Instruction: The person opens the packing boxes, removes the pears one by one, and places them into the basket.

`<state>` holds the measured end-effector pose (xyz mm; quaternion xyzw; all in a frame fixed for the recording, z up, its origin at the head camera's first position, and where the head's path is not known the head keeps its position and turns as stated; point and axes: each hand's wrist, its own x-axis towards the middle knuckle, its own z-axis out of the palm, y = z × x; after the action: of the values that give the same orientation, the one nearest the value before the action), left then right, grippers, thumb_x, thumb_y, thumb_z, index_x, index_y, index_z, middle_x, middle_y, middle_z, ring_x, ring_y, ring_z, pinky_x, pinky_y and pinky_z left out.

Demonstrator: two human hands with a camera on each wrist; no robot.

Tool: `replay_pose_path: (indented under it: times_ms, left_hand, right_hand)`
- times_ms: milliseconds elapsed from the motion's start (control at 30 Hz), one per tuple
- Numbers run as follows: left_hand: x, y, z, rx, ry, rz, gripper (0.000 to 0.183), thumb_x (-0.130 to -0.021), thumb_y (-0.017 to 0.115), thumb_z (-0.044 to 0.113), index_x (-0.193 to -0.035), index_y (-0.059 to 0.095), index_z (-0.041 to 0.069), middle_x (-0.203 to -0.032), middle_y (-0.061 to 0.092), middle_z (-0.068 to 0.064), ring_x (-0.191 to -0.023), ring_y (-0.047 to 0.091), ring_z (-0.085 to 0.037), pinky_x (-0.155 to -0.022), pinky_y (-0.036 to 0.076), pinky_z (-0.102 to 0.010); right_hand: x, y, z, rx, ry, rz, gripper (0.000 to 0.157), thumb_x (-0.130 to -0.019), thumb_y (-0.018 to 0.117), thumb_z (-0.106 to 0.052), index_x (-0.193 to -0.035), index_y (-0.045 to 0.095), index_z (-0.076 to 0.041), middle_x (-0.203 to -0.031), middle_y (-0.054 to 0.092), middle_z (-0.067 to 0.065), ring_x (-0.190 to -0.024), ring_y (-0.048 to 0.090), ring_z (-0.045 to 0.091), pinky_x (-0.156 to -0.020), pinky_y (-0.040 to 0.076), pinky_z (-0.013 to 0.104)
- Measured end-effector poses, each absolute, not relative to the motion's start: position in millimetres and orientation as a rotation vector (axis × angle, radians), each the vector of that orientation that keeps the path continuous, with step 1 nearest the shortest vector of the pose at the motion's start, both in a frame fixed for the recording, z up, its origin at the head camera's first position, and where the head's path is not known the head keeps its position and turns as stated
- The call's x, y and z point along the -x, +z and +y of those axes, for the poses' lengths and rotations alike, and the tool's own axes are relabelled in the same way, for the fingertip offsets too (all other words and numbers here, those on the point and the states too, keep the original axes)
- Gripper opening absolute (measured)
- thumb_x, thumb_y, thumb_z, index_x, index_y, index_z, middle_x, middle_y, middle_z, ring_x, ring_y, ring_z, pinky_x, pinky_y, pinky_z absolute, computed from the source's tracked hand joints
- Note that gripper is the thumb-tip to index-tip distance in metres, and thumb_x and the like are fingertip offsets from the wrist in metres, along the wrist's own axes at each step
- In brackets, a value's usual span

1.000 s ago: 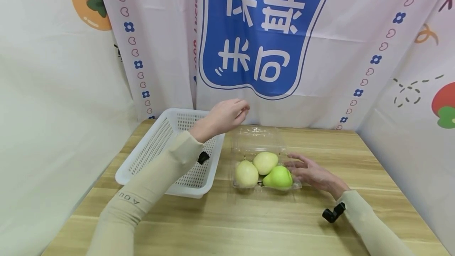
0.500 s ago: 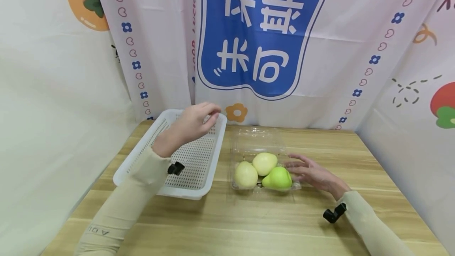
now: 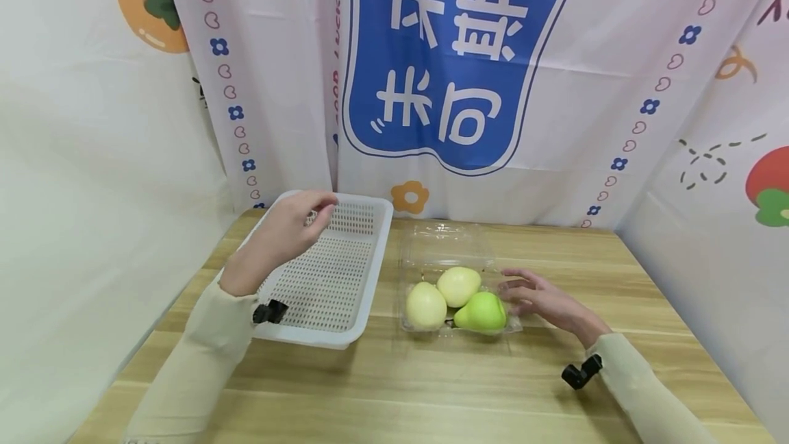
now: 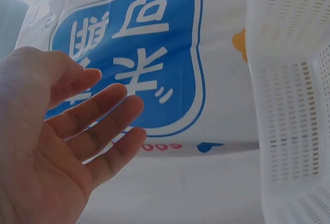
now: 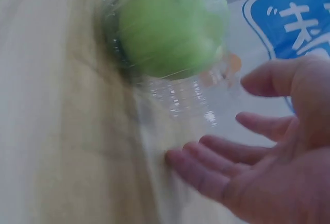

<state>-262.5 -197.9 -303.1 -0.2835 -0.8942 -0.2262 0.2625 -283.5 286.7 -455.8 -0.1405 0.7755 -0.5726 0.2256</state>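
Note:
Over the white plastic basket (image 3: 360, 273), at its left side, hovers my left hand (image 3: 280, 235), its fingers loosely bent around nothing. In the left wrist view that hand (image 4: 67, 126) shows bare fingers, with the basket wall (image 4: 286, 121) off to the right. My right hand (image 3: 548, 300) is at the right side of a clear plastic clamshell box (image 3: 444, 245), fingers spread and holding nothing; whether they touch it I cannot tell. Two pale yellow pears (image 3: 425, 307) and a green pear (image 3: 483, 312) lie in the box, whose lid stands open at the back.
A wooden table (image 3: 419, 389) carries the basket and the box, side by side. Behind it hangs a printed white cloth (image 3: 567, 156), with further cloth walls at left and right. Each wrist wears a small black camera mount (image 3: 270, 312).
My left hand has moved left and slightly down, from between the basket and box to above the basket's left side. The right hand and the pears have stayed in place.

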Motion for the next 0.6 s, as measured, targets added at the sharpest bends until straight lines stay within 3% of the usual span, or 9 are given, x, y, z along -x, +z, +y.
replay_pose_path:
  times_ms: [233,600]
  left_hand:
    - [259.1,-312.7,-220.3,0.629,-0.600,-2.446,0.024,-0.099,0.054,0.013,-0.115,0.066,0.002,-0.119,0.066,-0.017,-0.112,0.062,-0.035,-0.094,0.053,-0.052]
    - [252.6,-319.5,-267.4,0.465,-0.568,-2.565,0.030,-0.100,0.049,0.015,-0.122,0.061,-0.002,-0.125,0.060,-0.024,-0.120,0.054,-0.042,-0.101,0.044,-0.059]
  right_hand:
    - [280.6,-427.8,282.4,0.438,-1.415,2.371,0.054,-0.103,0.047,-0.019,-0.149,0.028,0.003,-0.146,0.035,0.038,-0.132,0.041,0.053,-0.099,0.053,0.055]
    - [278.3,-389.2,256.3,0.636,-1.363,2.540,0.050,-0.103,0.050,-0.021,-0.147,0.035,-0.003,-0.143,0.047,0.030,-0.129,0.048,0.049,-0.098,0.055,0.049]
